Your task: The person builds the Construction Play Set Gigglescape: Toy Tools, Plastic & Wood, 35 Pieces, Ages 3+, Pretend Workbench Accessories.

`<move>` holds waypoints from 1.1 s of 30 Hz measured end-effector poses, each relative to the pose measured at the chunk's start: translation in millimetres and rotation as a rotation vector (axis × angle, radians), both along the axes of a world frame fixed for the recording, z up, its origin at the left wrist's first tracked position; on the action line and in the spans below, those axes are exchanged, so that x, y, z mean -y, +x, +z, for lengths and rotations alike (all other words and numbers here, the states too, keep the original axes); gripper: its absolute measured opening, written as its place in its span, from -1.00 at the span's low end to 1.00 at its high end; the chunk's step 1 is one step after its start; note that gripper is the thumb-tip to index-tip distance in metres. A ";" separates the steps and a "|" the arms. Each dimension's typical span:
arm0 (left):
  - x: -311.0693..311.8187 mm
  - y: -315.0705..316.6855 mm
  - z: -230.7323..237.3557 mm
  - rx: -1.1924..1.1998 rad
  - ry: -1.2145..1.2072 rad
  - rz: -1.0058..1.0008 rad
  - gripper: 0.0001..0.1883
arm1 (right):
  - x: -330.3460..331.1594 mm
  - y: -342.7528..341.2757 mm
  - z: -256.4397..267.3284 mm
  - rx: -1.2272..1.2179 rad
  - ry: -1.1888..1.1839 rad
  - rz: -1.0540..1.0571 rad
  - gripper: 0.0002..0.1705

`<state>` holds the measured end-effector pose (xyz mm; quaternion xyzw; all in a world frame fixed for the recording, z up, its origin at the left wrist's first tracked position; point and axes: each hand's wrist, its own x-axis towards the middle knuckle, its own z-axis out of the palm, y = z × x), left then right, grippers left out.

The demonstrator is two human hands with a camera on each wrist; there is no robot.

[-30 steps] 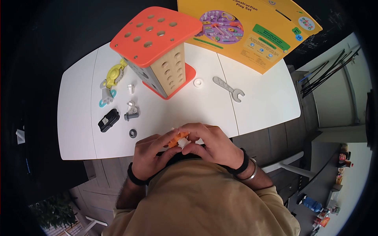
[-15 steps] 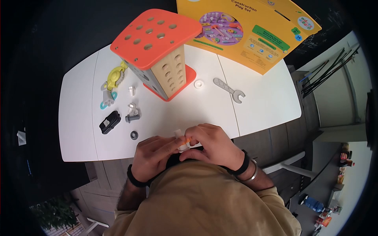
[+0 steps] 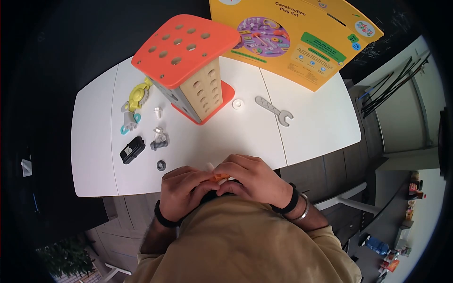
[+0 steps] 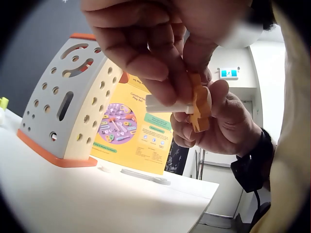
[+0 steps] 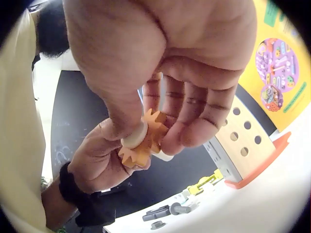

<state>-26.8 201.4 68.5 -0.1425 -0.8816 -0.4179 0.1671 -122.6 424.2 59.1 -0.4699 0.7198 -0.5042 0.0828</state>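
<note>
An orange toothed gear (image 4: pixel 199 103) is held between both hands near the table's front edge. A white bolt (image 4: pixel 167 105) passes through it, its shaft pointing away from the body. The left hand (image 3: pixel 185 191) pinches the gear's rim and the shaft side between thumb and fingers. From the other side the right hand (image 3: pixel 252 181) grips the piece, its thumb against a white round part (image 5: pixel 135 136) on the gear's face. In the head view the fingers hide most of the gear (image 3: pixel 220 178).
A wooden block with an orange top (image 3: pixel 186 45) stands at the back, before a yellow box (image 3: pixel 302 37). A grey wrench (image 3: pixel 274 110) and white ring (image 3: pixel 237 104) lie right; a grey bolt (image 3: pixel 159 145), grey nut (image 3: pixel 161 165), black case (image 3: pixel 132 150) and yellow piece (image 3: pixel 138 95) left.
Both hands have shifted slightly toward the body with the gear. The right fingers have closed back over it, and the white shaft shows less above them than half a second ago.
</note>
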 end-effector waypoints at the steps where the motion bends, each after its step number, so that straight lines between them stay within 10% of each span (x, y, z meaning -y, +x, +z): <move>1: -0.1 -0.1 0.7 0.000 -0.003 0.003 -0.66 | -0.1 0.1 0.0 -0.008 0.003 0.009 -0.52; 33: -2.0 -1.4 0.1 0.028 0.085 0.046 -0.77 | -8.1 -0.5 -0.1 -0.124 0.098 0.079 -0.53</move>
